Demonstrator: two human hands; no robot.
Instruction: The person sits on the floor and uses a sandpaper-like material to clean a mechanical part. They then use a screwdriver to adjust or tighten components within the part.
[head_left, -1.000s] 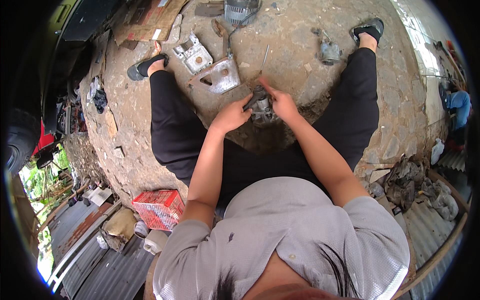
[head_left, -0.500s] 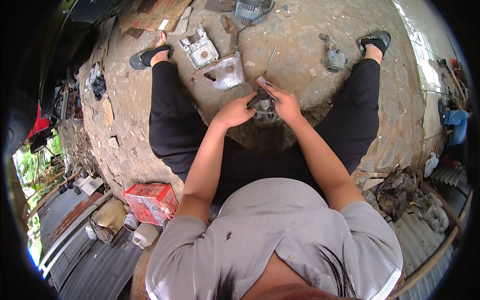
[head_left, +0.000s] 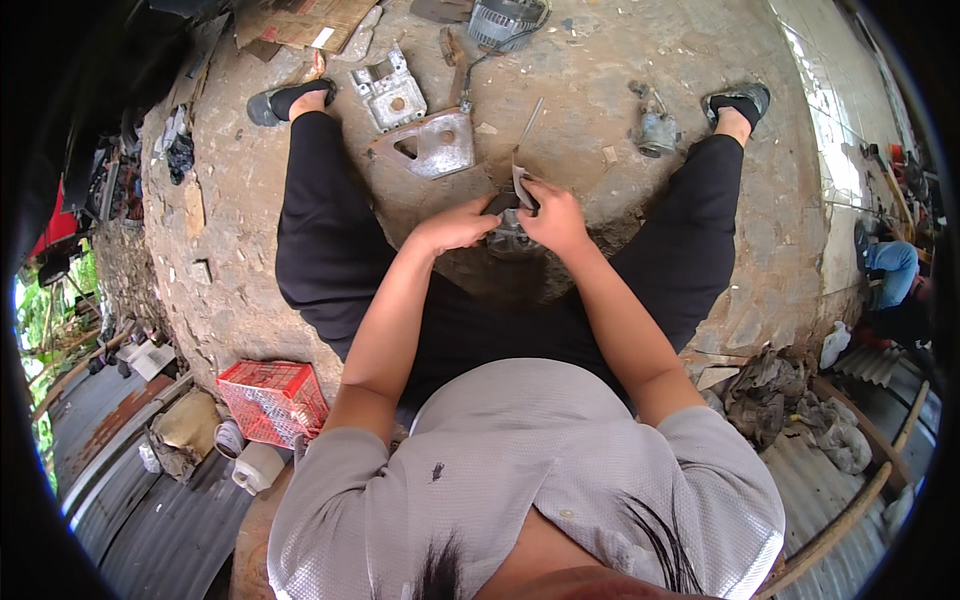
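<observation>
Between my knees, on the ground, sits a grey metal machine part [head_left: 510,240] with a round upright piece, mostly covered by my fingers. My left hand [head_left: 458,227] is closed on its left side, thumb and fingers against the metal. My right hand [head_left: 556,218] pinches a thin, folded pale strip [head_left: 522,187] that looks like sandpaper, held upright against the top of the part. A thin metal rod [head_left: 532,120] lies just beyond the strip. Past my left hand lie a triangular metal plate [head_left: 445,145] with cut-outs and a silver metal housing [head_left: 390,92].
A motor-like unit with a cable [head_left: 505,22] lies far ahead. Near my right foot stands a small metal cylinder part [head_left: 656,133]. A red plastic crate [head_left: 270,400] and a white jug [head_left: 258,467] sit at my left, cardboard [head_left: 300,22] at the far left.
My right hand has shifted slightly down and toward the left hand, now covering more of the metal part. The strip has turned from slanted to nearly upright. The whole view has shifted a little.
</observation>
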